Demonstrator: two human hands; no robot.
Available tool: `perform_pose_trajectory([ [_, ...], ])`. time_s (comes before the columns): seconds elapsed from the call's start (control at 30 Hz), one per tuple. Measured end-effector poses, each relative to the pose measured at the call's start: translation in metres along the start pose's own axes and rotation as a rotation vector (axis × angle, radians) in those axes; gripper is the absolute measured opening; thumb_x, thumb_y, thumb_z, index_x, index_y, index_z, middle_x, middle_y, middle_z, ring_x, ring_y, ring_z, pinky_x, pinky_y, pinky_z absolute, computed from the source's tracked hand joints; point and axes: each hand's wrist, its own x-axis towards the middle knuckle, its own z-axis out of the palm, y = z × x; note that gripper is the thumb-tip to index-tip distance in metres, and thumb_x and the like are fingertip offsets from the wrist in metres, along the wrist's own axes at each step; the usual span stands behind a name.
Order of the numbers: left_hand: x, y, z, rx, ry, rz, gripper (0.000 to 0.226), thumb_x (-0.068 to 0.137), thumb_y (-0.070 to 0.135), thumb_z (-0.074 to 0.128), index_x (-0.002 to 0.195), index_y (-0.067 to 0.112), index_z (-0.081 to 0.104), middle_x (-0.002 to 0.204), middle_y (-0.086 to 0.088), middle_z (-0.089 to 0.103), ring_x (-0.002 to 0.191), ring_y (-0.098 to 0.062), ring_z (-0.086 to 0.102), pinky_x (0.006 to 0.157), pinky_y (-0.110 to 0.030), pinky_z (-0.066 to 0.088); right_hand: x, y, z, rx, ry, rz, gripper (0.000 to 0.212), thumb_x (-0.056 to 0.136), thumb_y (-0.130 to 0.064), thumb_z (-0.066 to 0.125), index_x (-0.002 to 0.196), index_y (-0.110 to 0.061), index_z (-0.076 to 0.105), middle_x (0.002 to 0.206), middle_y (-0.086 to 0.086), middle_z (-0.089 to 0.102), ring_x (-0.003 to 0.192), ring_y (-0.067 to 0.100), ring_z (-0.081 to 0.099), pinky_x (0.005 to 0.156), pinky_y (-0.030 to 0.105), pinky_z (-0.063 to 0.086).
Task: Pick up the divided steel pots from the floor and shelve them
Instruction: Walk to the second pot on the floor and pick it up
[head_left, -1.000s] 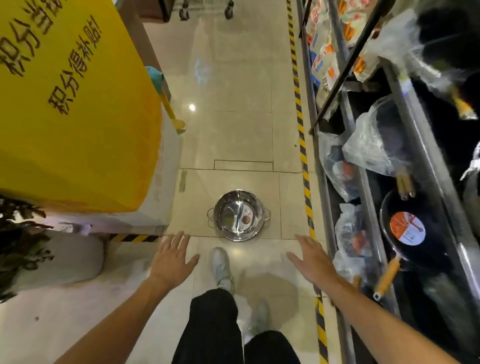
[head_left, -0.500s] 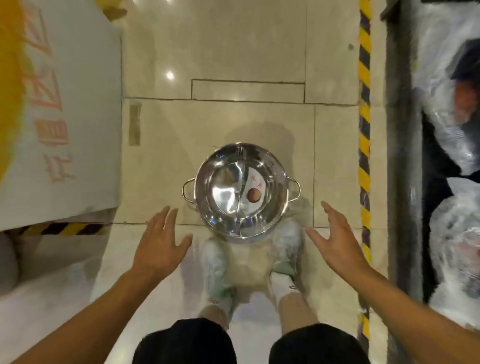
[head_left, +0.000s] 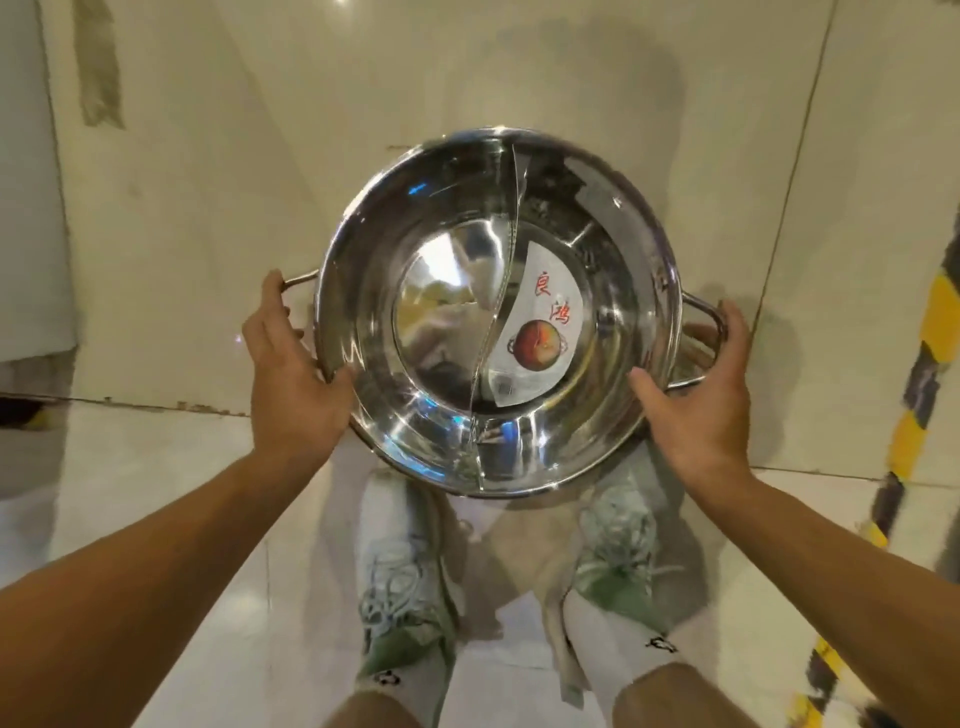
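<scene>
A round divided steel pot (head_left: 441, 249) fills the middle of the view, with a curved partition down its centre and a white paper label with red characters in its right half. My left hand (head_left: 296, 384) is wrapped around the pot's left wire handle, thumb on the rim. My right hand (head_left: 701, 395) holds the right wire handle, thumb over the rim. Whether the pot rests on the tiled floor or hangs just above it cannot be told.
Cream floor tiles (head_left: 208, 208) surround the pot. My two feet in pale sneakers (head_left: 405, 587) stand just below it. A yellow-and-black hazard stripe (head_left: 930, 332) runs along the right edge. A white display base (head_left: 31, 208) borders the left.
I have bent down close to the pot. Both hands, open and apart before, have moved in and closed around its two handles.
</scene>
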Motion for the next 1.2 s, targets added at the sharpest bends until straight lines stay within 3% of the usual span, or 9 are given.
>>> perform_pose_trajectory([
  [0.1,-0.005,0.013,-0.017,0.025,0.001,-0.036,0.106,0.075,0.021,0.084,0.155,0.025,0.016,0.143,-0.007,0.038,0.105,-0.013,0.048,0.083,-0.034,0.051,-0.005,-0.012,-0.016,0.003,-0.006,0.014,0.095,0.077,-0.030,0.084,0.151,-0.032,0.025,0.134,-0.006,0.056,0.120,0.011,0.056,0.102,0.032,0.048],
  [0.27,-0.025,0.072,-0.089,-0.002,-0.007,0.024,0.102,0.071,0.026,0.087,0.151,0.018,0.025,0.133,-0.006,0.043,0.104,-0.017,0.052,0.078,-0.029,0.048,-0.038,-0.060,-0.084,0.060,0.006,-0.007,0.089,0.079,-0.025,0.082,0.150,-0.028,0.028,0.123,-0.009,0.058,0.113,0.007,0.057,0.079,0.003,0.040],
  [0.47,-0.062,0.194,-0.242,-0.088,-0.011,0.184,0.101,0.068,0.030,0.089,0.148,0.030,0.028,0.123,0.010,0.045,0.101,-0.010,0.054,0.081,-0.022,0.046,-0.111,-0.169,-0.221,0.171,0.122,-0.010,0.082,0.077,-0.020,0.083,0.143,-0.028,0.035,0.116,-0.012,0.060,0.103,0.000,0.060,0.078,0.007,0.042],
  [0.53,-0.084,0.242,-0.303,-0.112,-0.034,0.272,0.101,0.068,0.032,0.088,0.150,0.026,0.029,0.123,0.008,0.048,0.100,-0.010,0.055,0.080,-0.019,0.045,-0.146,-0.210,-0.274,0.227,0.129,-0.008,0.081,0.078,-0.017,0.083,0.143,-0.024,0.035,0.120,-0.006,0.060,0.106,0.013,0.063,0.084,0.019,0.048],
  [0.63,-0.126,0.306,-0.397,-0.144,-0.059,0.407,0.099,0.068,0.038,0.086,0.149,0.026,0.031,0.122,0.008,0.049,0.102,-0.013,0.055,0.085,-0.030,0.049,-0.208,-0.266,-0.350,0.288,0.161,-0.038,0.082,0.078,-0.016,0.083,0.144,-0.021,0.035,0.118,-0.007,0.059,0.106,0.013,0.062,0.094,0.034,0.051],
  [0.8,-0.214,0.363,-0.518,-0.139,-0.056,0.563,0.097,0.068,0.041,0.085,0.149,0.025,0.033,0.122,0.005,0.049,0.102,-0.009,0.051,0.087,-0.026,0.045,-0.333,-0.327,-0.452,0.399,0.233,-0.099,0.072,0.078,-0.026,0.082,0.127,-0.045,0.034,0.111,-0.022,0.058,0.102,0.001,0.060,0.087,0.021,0.048],
  [0.9,-0.267,0.370,-0.556,-0.128,-0.043,0.627,0.098,0.067,0.037,0.087,0.148,0.026,0.034,0.120,0.005,0.048,0.103,-0.006,0.049,0.090,-0.024,0.043,-0.406,-0.333,-0.491,0.439,0.260,-0.117,0.071,0.071,-0.043,0.081,0.129,-0.039,0.041,0.112,-0.017,0.063,0.101,0.007,0.064,0.086,0.034,0.053],
  [1.07,-0.343,0.359,-0.565,-0.120,-0.062,0.699,0.099,0.064,0.045,0.088,0.146,0.030,0.034,0.119,0.007,0.051,0.105,-0.009,0.049,0.091,-0.029,0.044,-0.499,-0.291,-0.520,0.396,0.347,-0.097,0.084,0.076,-0.020,0.081,0.146,-0.027,0.035,0.123,-0.005,0.063,0.113,0.017,0.061,0.099,0.042,0.049],
  [1.2,-0.403,0.340,-0.549,-0.134,-0.089,0.734,0.100,0.068,0.029,0.089,0.149,0.032,0.031,0.120,0.012,0.046,0.104,-0.009,0.055,0.092,-0.035,0.051,-0.556,-0.237,-0.528,0.409,0.372,-0.123,0.084,0.078,-0.015,0.080,0.147,-0.019,0.034,0.127,-0.002,0.060,0.118,0.013,0.058,0.102,0.041,0.048],
])
